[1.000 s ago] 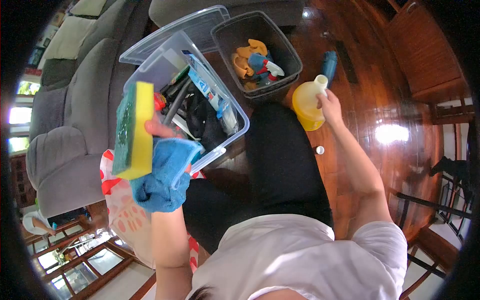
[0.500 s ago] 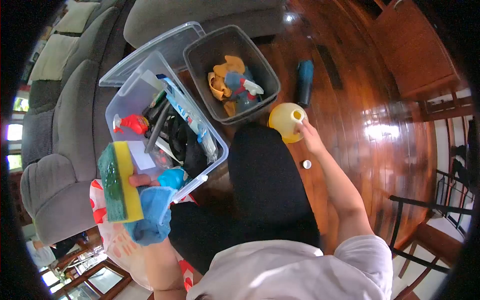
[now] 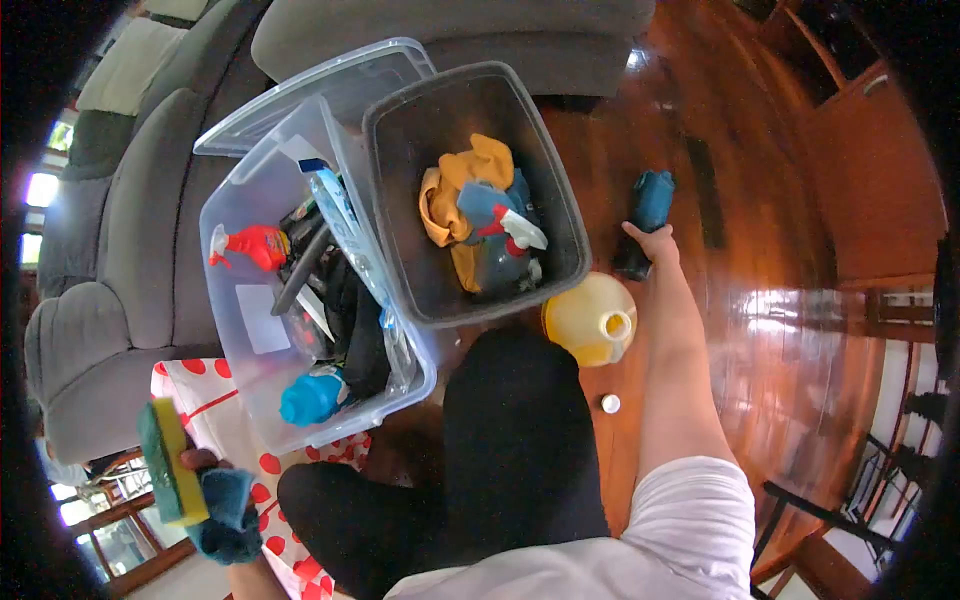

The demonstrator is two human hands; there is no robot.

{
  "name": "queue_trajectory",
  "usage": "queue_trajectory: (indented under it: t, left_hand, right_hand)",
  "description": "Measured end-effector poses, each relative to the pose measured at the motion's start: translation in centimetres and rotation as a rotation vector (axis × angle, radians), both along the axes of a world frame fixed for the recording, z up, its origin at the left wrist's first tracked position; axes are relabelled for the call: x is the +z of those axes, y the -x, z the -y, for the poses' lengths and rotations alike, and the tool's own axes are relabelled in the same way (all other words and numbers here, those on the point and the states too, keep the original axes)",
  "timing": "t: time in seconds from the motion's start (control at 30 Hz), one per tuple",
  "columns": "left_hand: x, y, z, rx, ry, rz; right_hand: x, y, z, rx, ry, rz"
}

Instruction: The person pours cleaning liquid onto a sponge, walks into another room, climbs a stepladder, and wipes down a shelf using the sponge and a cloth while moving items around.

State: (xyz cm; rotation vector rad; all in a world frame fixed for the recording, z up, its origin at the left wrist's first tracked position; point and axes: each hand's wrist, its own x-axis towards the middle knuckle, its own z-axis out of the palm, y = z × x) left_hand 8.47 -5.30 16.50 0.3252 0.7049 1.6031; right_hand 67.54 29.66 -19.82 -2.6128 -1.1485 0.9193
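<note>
At the lower left, my left hand [image 3: 203,459] is closed on a green-and-yellow sponge [image 3: 170,463] and a blue cloth [image 3: 224,518]; part of the hand is hidden behind them. My right hand [image 3: 654,244] reaches out to the right, its fingers around the middle of a blue-and-black bottle [image 3: 654,198] on the floor. Closer to me than that bottle stands a yellowish jug [image 3: 590,325] with its mouth uncapped. A small white cap [image 3: 610,403] lies on the floor beside my knee.
A dark bin [image 3: 400,150] holds orange cloths [image 3: 470,165] and a spray bottle [image 3: 515,235]. Left of it, a clear plastic box [image 3: 235,340] contains a red spray bottle [image 3: 255,246], a blue bottle [image 3: 312,398] and black items. A grey sofa [image 3: 150,220] borders the left side.
My right hand has left the yellowish jug and moved farther out, taking hold of the blue-and-black bottle. My left hand has moved down and left, away from the clear box, with the sponge and cloth.
</note>
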Motion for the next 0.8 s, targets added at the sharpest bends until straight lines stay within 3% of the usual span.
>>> queue_trajectory:
  t: [0.07, 0.17, 0.2, 0.23, 0.27, 0.33, 0.37, 0.47, 0.63, 0.7, 0.77, 0.8]
  left_hand:
    - [-0.3, 3.1, 2.3, -0.011, 0.000, -0.101]
    - [0.4, 4.2, 1.6, -0.057, -0.043, 0.049]
    - [0.5, 4.2, 1.4, -0.044, -0.045, -0.039]
    - [0.5, 4.0, 1.4, -0.036, -0.047, -0.081]
    - [0.4, 3.8, 1.4, -0.028, -0.048, -0.123]
    - [-0.3, 3.5, 0.9, -0.013, -0.045, 0.026]
    - [-0.8, 3.9, 1.1, 0.010, -0.027, -0.001]
    - [-2.0, 3.7, 0.7, 0.034, 0.004, -0.043]
    - [-2.3, 2.7, -0.7, 0.011, -0.024, 0.032]
    - [-2.0, 1.4, -1.1, 0.039, -0.028, 0.025]
    - [-1.6, 1.0, -1.1, 0.066, -0.018, 0.000]
    - [-1.6, 1.1, -0.9, 0.081, -0.011, -0.047]
  right_hand:
    - [-0.9, 0.2, -0.3, -0.034, 0.015, 0.012]
    - [-4.6, -1.8, -1.3, -0.149, -0.030, -0.093]
    - [-4.5, -1.8, -0.6, -0.252, -0.253, -0.334]
    - [-4.2, -1.5, 0.0, -0.247, -0.244, -0.332]
    - [-3.8, -1.0, 0.4, -0.258, -0.431, -0.447]
    - [-3.7, 0.0, 0.5, -0.231, -0.756, -0.593]
    - [-3.4, 0.0, 0.4, -0.234, -0.760, -0.592]
    - [1.5, 3.2, 0.1, -0.112, -0.673, -1.116]
    - [-0.1, 5.7, -1.7, 0.125, -0.734, -1.036]
    - [-0.2, 7.4, -1.2, 0.339, -0.731, -0.480]
    - [3.9, 9.3, -0.3, 0.227, -0.553, -0.585]
    - [3.0, 9.2, -0.6, 0.288, -0.585, -0.529]
